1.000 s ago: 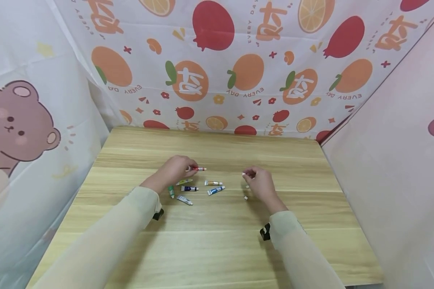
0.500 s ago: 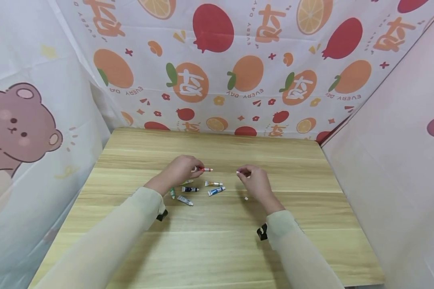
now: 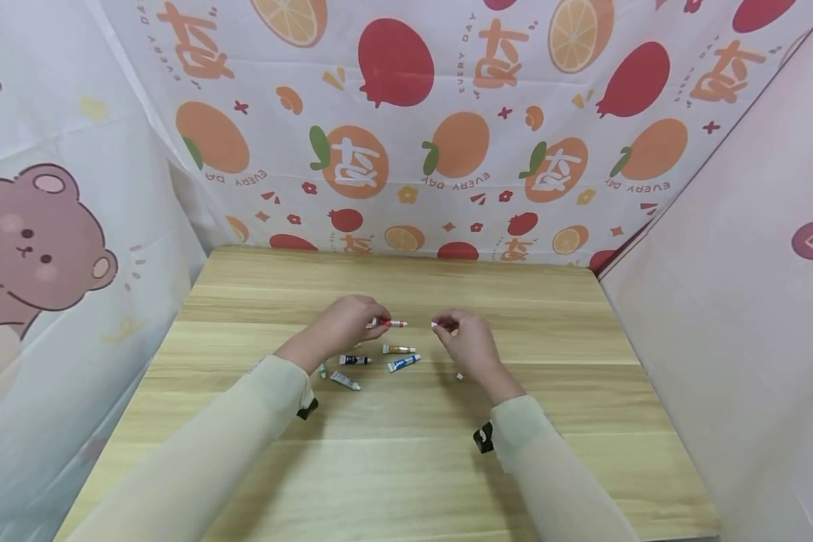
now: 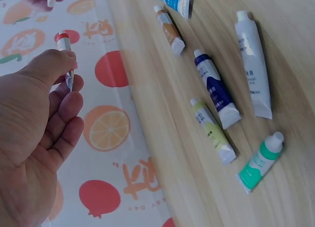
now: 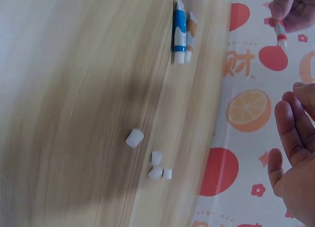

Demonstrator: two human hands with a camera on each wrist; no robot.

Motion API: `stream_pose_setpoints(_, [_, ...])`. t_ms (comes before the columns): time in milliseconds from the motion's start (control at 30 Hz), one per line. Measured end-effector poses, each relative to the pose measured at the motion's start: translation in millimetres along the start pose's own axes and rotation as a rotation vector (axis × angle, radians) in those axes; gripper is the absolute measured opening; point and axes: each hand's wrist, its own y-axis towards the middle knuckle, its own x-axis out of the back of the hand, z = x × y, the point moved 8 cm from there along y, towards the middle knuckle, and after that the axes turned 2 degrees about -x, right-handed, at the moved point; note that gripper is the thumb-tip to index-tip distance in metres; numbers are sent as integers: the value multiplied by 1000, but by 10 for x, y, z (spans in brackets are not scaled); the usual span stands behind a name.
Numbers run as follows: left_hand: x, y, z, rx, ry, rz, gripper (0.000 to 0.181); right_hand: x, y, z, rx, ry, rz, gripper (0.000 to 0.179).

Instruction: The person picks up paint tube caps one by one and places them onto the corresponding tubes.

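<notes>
Between thumb and fingers, my left hand [image 3: 345, 325] pinches a small red paint tube [image 3: 396, 324], its nozzle end pointing right. Facing it across a narrow gap, my right hand [image 3: 469, 340] pinches a tiny white cap [image 3: 435, 324]. Both hands are raised above the table. Below them lie a blue tube [image 3: 403, 363] and an ochre tube [image 3: 398, 349]. Nearer the left wrist are a dark blue tube [image 3: 355, 360] and a pale grey-white tube [image 3: 345, 381]. The left wrist view also has a yellow-green tube [image 4: 213, 131] and a green tube [image 4: 261, 162], mostly hidden by the left arm in the head view.
Several loose white caps [image 5: 135, 138] lie on the wooden table [image 3: 406, 467] under the right hand. A fruit-print cloth [image 3: 393, 150] hangs along the back edge, with a bear-print cloth [image 3: 37, 241] on the left and a pale pink wall covering [image 3: 738, 301] on the right.
My left hand has moved right with the red paint tube, and my right hand has moved left with the white cap. The gap between tube and cap has narrowed.
</notes>
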Motion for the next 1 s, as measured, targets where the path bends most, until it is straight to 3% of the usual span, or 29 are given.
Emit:
stream_pose_setpoints(633, [119, 57, -289, -122, -23, -70, 14, -81, -28, 194, 48, 16, 20, 13])
stream_pose_setpoints(1000, [102, 57, -334, -128, -6, -78, 13, -84, -44, 190, 81, 31, 17, 11])
